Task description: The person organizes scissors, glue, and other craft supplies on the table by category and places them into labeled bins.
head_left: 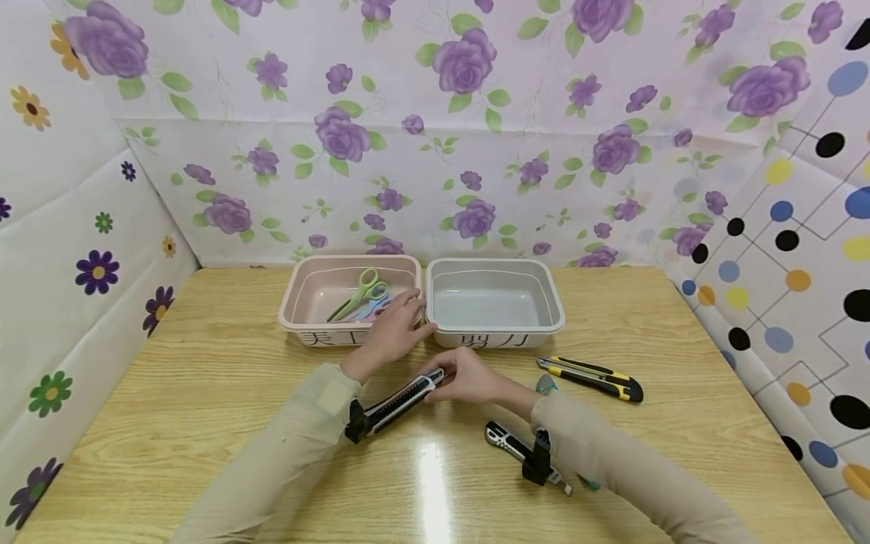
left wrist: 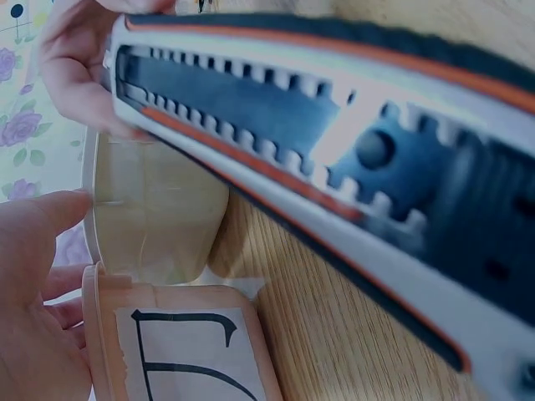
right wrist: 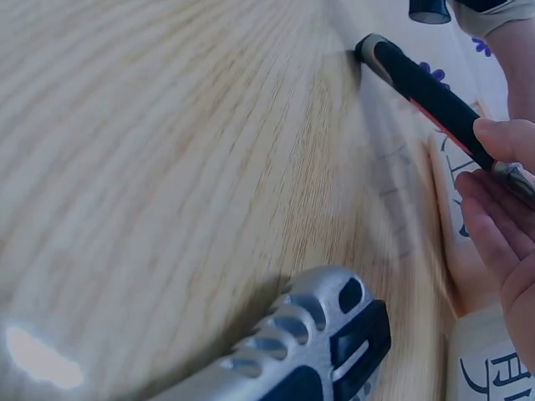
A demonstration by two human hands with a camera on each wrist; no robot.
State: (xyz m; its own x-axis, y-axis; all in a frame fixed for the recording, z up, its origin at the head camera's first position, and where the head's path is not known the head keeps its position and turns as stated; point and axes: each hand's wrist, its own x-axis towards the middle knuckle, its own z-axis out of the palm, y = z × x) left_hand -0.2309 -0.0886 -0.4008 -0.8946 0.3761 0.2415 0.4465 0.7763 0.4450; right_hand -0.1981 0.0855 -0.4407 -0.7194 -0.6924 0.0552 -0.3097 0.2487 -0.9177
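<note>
My right hand (head_left: pixel 469 378) pinches one end of a black-and-silver utility knife (head_left: pixel 401 402) with orange edging, holding it slanted above the table. The same knife (left wrist: pixel 251 109) fills much of the left wrist view. My left hand (head_left: pixel 396 332) is at the right end of the pink bin (head_left: pixel 299 321), fingers spread over its rim and near the grey-white bin (head_left: pixel 489 330) beside it. Green scissors (head_left: pixel 353 298) and blue scissors (head_left: pixel 374 304) lie in the pink bin, partly hidden by the left hand along with something pink.
A yellow-and-black utility knife (head_left: pixel 598 379) lies on the right of the wooden table (head_left: pixel 204 393). Closer in is a silver-and-black utility knife (head_left: pixel 510 442), partly behind the wrist camera. A grey-and-teal item (head_left: pixel 546 384) is mostly hidden under the right sleeve. Patterned cloth walls (head_left: pixel 408 174) surround the table.
</note>
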